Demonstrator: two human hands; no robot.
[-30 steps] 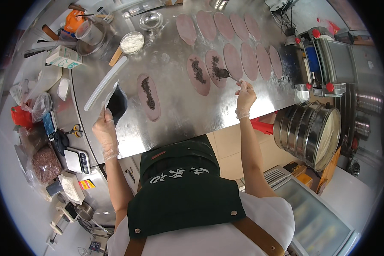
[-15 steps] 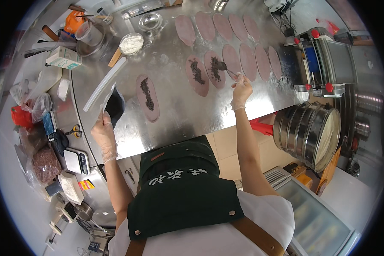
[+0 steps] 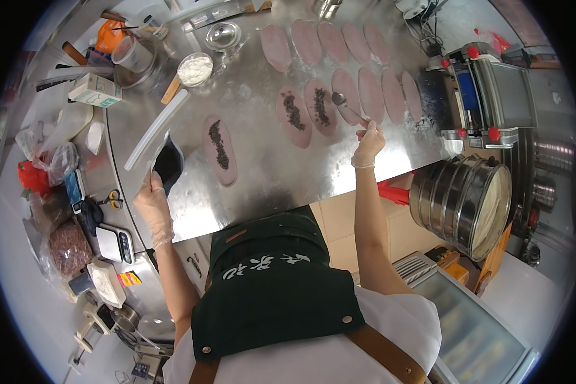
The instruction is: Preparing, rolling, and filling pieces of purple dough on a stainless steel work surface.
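Thin plastic gloves cover both hands. My left hand grips an opened pouch with dark contents, held by the table's front left. My right hand is closed on the handle of a metal spoon; its bowl hovers over a bare pinkish-purple dough oval. Just left of the spoon, a dough oval carries a strip of dark crumbly filling. Another filled oval lies beside it, and a third filled oval sits farther left. Several bare ovals lie to the right and in a far row.
A bowl of white powder, a glass bowl and a translucent strip lie on the steel table's left. A roller machine stands at right, near stacked round sieves. Scissors and a scale sit far left.
My right hand has shifted slightly right with the spoon, whose bowl has left the second filled oval and is now over the bare one beside it. My left hand keeps hold of the pouch.
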